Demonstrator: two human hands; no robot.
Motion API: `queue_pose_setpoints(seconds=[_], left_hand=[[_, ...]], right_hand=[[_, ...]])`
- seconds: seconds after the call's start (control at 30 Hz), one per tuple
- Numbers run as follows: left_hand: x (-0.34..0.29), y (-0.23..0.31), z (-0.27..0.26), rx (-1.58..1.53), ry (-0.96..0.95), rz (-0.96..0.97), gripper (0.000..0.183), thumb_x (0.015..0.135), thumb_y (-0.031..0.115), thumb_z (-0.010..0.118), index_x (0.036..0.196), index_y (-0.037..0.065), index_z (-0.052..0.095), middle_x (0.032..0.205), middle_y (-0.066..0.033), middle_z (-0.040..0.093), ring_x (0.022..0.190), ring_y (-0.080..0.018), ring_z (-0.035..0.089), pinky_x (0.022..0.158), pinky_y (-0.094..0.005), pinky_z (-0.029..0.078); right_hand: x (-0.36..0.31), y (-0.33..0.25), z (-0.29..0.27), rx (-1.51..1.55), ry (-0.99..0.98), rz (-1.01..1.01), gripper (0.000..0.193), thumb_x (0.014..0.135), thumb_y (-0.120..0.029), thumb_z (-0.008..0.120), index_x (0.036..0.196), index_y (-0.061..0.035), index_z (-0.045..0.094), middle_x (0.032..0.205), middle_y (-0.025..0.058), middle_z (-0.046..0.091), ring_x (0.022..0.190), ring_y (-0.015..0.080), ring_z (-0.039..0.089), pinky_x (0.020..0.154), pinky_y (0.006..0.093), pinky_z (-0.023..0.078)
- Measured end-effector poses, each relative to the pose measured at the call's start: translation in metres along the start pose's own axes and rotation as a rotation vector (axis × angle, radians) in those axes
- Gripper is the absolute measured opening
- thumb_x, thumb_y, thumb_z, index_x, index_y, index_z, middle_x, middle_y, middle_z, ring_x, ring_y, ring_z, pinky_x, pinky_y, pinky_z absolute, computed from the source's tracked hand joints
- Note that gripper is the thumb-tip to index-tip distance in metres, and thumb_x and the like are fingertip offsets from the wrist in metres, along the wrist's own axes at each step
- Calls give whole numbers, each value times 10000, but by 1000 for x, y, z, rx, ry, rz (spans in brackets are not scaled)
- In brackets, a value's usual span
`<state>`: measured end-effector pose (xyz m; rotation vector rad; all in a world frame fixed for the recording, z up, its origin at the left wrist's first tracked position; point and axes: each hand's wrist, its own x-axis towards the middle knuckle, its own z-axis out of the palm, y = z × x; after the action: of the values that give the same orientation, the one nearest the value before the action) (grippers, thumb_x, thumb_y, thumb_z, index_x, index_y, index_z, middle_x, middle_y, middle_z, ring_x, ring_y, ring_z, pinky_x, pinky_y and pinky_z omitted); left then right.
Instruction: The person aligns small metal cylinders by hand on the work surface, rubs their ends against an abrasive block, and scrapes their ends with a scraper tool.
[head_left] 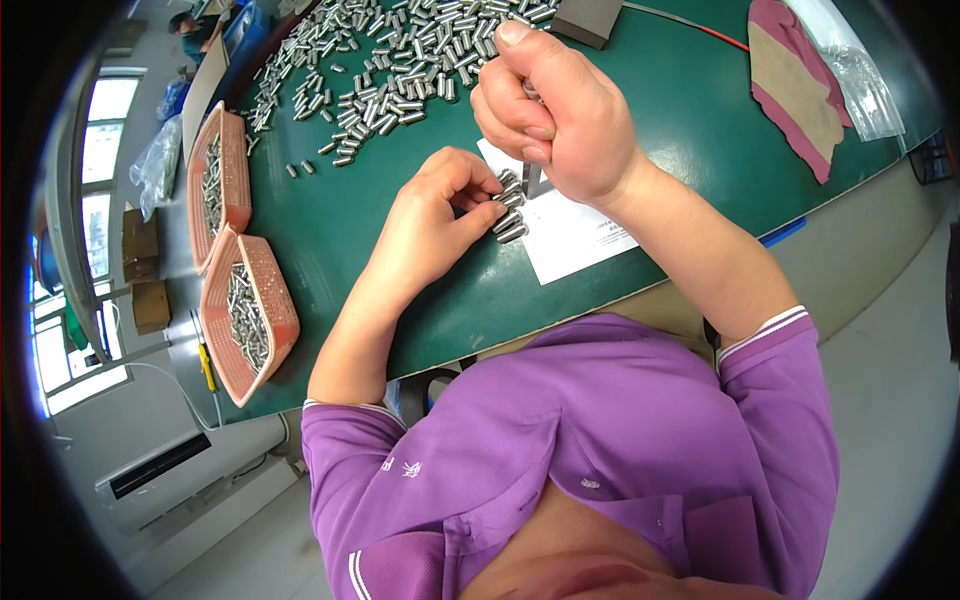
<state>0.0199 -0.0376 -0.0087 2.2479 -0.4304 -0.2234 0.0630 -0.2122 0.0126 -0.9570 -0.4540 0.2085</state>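
Note:
My left hand (432, 212) is curled at the left end of a short row of shiny metal cylinders (511, 228), thumb and fingertips pressed against them. The row lies at the left edge of a white printed sheet (572, 240) on the green tabletop. Just above and to the right, my right hand (565, 115) makes a fist around a narrow metal tool (532, 180). Its flat end sticks out below the fist, close to the cylinders; my fingers hide the rest, so its exact kind does not show.
A big heap of loose metal cylinders (420, 60) spreads over the far table. Two pink baskets (285, 305) with small metal parts stand at the left edge. A grey block (598, 22) sits at the back; a pink-and-tan cloth (800, 85) and clear plastic bag (860, 80) lie far right.

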Motion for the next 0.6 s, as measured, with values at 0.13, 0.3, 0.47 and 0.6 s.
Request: queue_pose_setpoints(seconds=[0.13, 0.3, 0.47, 0.6], left_hand=[[-2, 2, 4, 35, 39, 22, 145, 774, -29, 715, 881, -13, 620, 939, -72, 590, 770, -163, 628, 700, -280, 529], [-4, 1, 7, 68, 84, 24, 128, 772, -19, 719, 855, -15, 621, 955, -76, 599, 752, -166, 627, 693, -281, 529], [-2, -1, 9, 65, 107, 32, 99, 775, -11, 721, 812, -33, 632, 998, -93, 621, 736, -166, 629, 678, -285, 533], [-3, 0, 10, 46, 115, 13, 96, 774, -6, 723, 798, -39, 636, 1006, -97, 627, 732, -162, 632, 676, -282, 534]], right_hand=[[1, 3, -10, 57, -62, -2, 572, 999, -377, 401, 507, -87, 367, 477, 8, 374, 462, 108, 360, 485, 268, 348], [0, 3, -6, 40, -29, 4, 563, 1010, -365, 357, 507, -114, 321, 456, -1, 331, 445, 100, 316, 462, 260, 297], [2, 12, -8, 117, -14, 30, 565, 998, -372, 416, 509, -92, 378, 478, 0, 371, 446, 100, 347, 464, 260, 339], [3, 13, -8, 111, 8, -42, 559, 997, -368, 415, 515, -87, 383, 483, 5, 382, 443, 103, 346, 458, 266, 343]])
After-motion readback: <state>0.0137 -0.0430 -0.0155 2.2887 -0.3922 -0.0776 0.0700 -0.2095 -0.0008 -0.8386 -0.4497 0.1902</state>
